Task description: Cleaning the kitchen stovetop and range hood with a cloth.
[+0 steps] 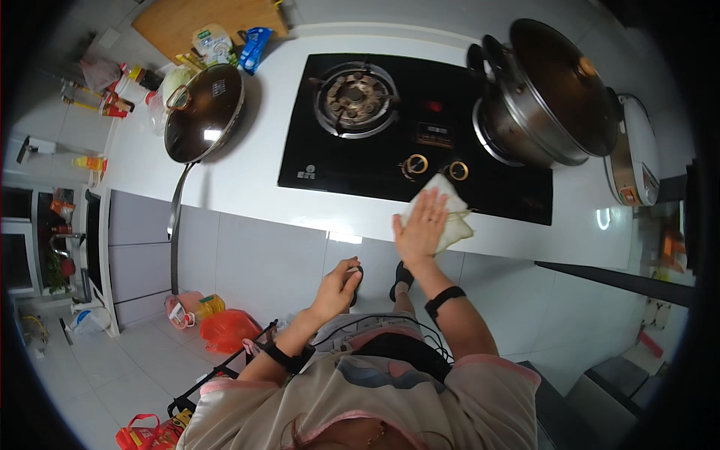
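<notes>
My right hand lies with its fingers stretched flat on a pale folded cloth. The cloth rests over the front edge of a black glass gas hob and the white countertop, just below two gold-ringed knobs. My left hand hangs in front of the counter, above the floor, with its fingers half curled; a pale spot shows between thumb and fingers, and I cannot tell whether something is held. The left burner has a bare pan support. A lidded steel pot stands over the right burner.
A lidded frying pan sits on the counter, its handle jutting past the front edge. Food packets and a wooden board are behind it. A rice cooker stands right. A red bag lies on the floor.
</notes>
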Available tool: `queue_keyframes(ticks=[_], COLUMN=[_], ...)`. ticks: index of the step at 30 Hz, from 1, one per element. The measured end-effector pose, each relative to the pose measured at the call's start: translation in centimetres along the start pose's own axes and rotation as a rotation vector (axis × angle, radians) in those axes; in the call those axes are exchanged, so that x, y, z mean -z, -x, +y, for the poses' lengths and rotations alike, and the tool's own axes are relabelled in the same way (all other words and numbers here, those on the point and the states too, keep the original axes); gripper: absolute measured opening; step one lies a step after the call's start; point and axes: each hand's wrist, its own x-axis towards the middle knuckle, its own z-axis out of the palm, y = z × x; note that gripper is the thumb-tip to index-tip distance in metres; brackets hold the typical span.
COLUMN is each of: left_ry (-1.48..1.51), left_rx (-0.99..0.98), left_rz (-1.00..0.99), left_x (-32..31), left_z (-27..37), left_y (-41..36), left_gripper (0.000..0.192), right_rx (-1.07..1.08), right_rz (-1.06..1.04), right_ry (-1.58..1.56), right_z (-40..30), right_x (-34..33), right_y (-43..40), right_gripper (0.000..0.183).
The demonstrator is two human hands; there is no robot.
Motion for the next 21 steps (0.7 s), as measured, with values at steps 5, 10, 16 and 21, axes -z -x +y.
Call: queue_keyframes(ticks=[5, 10, 16, 21], left_ry=[0.074, 0.095, 0.127, -0.111], left_rx=[0.177, 0.138, 0.19, 0.036], left_rz=[0.105, 0.229, 0.289, 0.534], left_x=[3.2, 4.4, 6.2, 5.5], left_z=[-1.7, -5.2, -4.3, -5.7], left_y=[2.5, 4.4, 5.1, 2.3], left_gripper=[0.027, 0.025, 0.027, 0.029], right_rx=[0.329, 0.767, 0.853, 0.664], right_rz=[-0.208, -0.209, -0.209, -0.107], right_ry=[0.002, -0.137, -0.176, -0.107], right_z=[-11.4, -20.5, -17.7, -8.3], right_x=[-1.4, -4.2, -2.3, 0.1], right_y=[0.1, -1.8, -2.3, -0.8], right_gripper=[0.068, 0.063, 0.062, 0.056])
